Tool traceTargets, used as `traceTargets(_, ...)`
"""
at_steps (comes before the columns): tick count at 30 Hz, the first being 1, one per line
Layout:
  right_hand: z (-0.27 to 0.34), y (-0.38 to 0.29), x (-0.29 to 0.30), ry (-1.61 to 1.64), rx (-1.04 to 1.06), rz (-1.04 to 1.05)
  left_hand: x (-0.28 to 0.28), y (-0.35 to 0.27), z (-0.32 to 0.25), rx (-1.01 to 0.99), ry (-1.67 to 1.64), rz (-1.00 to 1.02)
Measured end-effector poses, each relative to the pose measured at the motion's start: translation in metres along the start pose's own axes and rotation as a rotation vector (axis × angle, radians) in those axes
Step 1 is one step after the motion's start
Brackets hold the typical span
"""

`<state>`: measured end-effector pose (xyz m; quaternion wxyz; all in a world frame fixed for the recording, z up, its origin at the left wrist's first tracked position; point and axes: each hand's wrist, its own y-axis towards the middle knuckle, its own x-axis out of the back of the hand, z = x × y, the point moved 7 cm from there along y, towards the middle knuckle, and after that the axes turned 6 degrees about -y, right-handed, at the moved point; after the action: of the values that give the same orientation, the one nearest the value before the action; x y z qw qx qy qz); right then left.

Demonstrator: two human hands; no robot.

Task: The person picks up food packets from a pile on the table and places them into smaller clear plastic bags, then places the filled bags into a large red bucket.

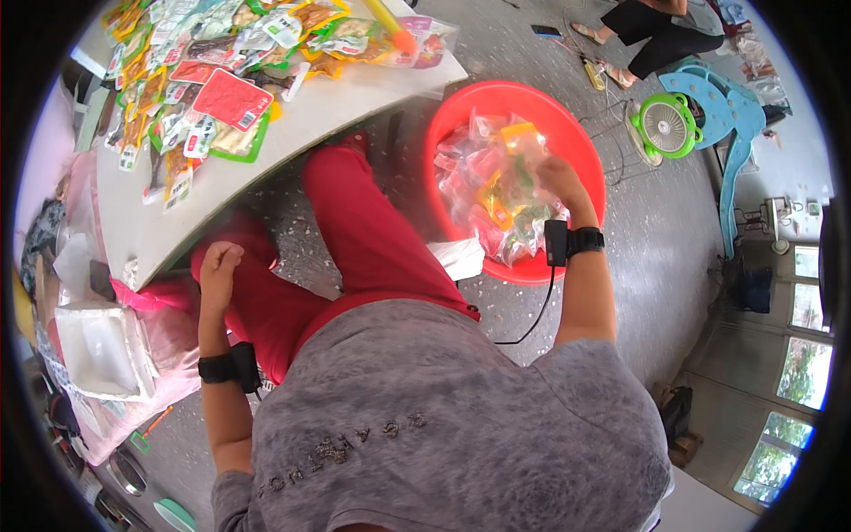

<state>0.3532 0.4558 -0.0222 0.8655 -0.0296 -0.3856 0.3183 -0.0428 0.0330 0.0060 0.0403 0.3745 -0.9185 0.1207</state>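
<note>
My right hand [560, 181] is over a red plastic tub [592, 153] full of clear plastic packets [459, 176], some with yellow or green edges. Its fingers point down at a blurred clear packet [525, 156]; whether they grip it cannot be made out. My left hand [221, 263] is held above my left thigh, fingers curled in, and nothing shows in it. In front of me, a white table [199, 226] bears a heap of colourful sealed food pouches [233, 73]. A red pouch [233, 100] lies on top near the heap's front.
A yellow tube with an orange end [402, 40] reaches over the table. White foam box [103, 352] stands at left on pink cloth. Beyond the tub are a green frog-shaped fan [667, 126], a blue plastic chair [711, 100], floor cables and another person's legs [638, 43].
</note>
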Motion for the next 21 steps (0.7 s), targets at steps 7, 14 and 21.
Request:
traceTargets(7, -0.138, -0.029, 0.048, 0.039, -0.262, -0.246, 0.003, 0.001, 0.002, 0.016, 0.019, -0.018)
traceTargets(14, -0.131, -0.05, 0.105, -0.625, -0.294, -0.675, -0.001, 0.001, -0.001, 0.015, 0.03, -0.008)
traceTargets(21, -0.181, -0.043, 0.031, -0.596, -0.245, -0.304, -0.005, 0.004, 0.004, 0.01, 0.046, -0.006)
